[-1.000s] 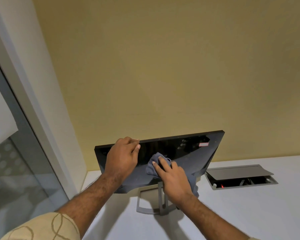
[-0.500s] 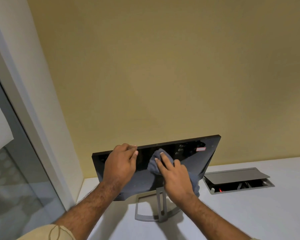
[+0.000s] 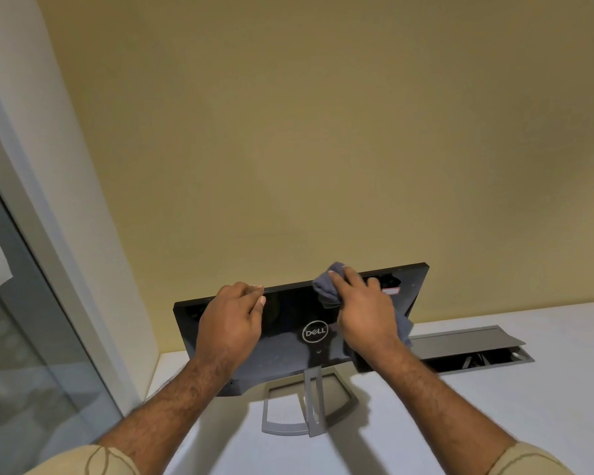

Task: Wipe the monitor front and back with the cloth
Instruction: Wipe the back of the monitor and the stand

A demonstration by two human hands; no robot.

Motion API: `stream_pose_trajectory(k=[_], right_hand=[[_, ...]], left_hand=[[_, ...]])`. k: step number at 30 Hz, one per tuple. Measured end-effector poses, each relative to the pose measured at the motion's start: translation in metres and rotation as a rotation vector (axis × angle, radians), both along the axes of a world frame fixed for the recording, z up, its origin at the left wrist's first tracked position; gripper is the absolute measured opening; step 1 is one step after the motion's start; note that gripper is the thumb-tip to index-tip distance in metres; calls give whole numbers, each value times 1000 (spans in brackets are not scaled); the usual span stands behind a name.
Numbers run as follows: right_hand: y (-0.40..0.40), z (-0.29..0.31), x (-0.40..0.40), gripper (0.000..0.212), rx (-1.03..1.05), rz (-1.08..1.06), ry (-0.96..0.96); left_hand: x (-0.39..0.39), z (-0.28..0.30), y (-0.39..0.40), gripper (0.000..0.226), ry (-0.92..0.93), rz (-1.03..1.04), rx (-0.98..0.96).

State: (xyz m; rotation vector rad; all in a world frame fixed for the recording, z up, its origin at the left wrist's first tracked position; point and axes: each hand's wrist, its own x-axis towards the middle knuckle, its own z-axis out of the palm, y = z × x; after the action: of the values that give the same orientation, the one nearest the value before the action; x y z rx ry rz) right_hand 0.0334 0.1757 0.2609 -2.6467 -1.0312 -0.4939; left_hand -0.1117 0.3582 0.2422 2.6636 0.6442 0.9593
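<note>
Black monitor [image 3: 288, 341] standing on a grey stand [image 3: 309, 406] near the back left corner of the white worktop [image 3: 494, 406], glossy back with round logo turned toward the camera, panel tilted so its top edge slopes up to the right. Left hand [image 3: 230, 323] hooked over the top edge left of the middle, fingers curled over and out of sight behind, thumb on the near face: a holding grip on the monitor. Right hand [image 3: 364, 310] laid flat on the grey cloth [image 3: 326, 286], fingers straight and close together, pressing it against the upper back of the panel at the top edge, right of the logo; more cloth hanging out below the palm on the right side. Probably a small label [image 3: 390, 291] just right of that hand, too blurred to read. Open cable hatch [image 3: 467, 347] set in the worktop near its back edge, right of the monitor. Yellow wall [image 3: 323, 132] behind, glass partition [image 3: 31, 337] along the left
</note>
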Motion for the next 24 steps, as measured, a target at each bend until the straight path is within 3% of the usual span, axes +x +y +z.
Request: stream_pose_trajectory(k=[5, 8, 10, 14, 20, 24], right_hand=[[-29, -16, 23, 71, 96, -211, 18], [-33, -35, 18, 69, 159, -118, 45], [-32, -50, 9, 68, 88, -14, 97], [-36, -70, 4, 66, -20, 63, 156], [-25, -37, 12, 59, 414, 15, 174], [6, -31, 0, 59, 363, 202, 175]], left_hand=[[3, 5, -6, 31, 20, 36, 18], [7, 10, -10, 30, 44, 76, 80], [13, 14, -15, 31, 64, 84, 118], [27, 19, -29, 29, 92, -61, 139], [38, 21, -36, 33, 118, -78, 84], [41, 21, -35, 33, 133, -22, 72]])
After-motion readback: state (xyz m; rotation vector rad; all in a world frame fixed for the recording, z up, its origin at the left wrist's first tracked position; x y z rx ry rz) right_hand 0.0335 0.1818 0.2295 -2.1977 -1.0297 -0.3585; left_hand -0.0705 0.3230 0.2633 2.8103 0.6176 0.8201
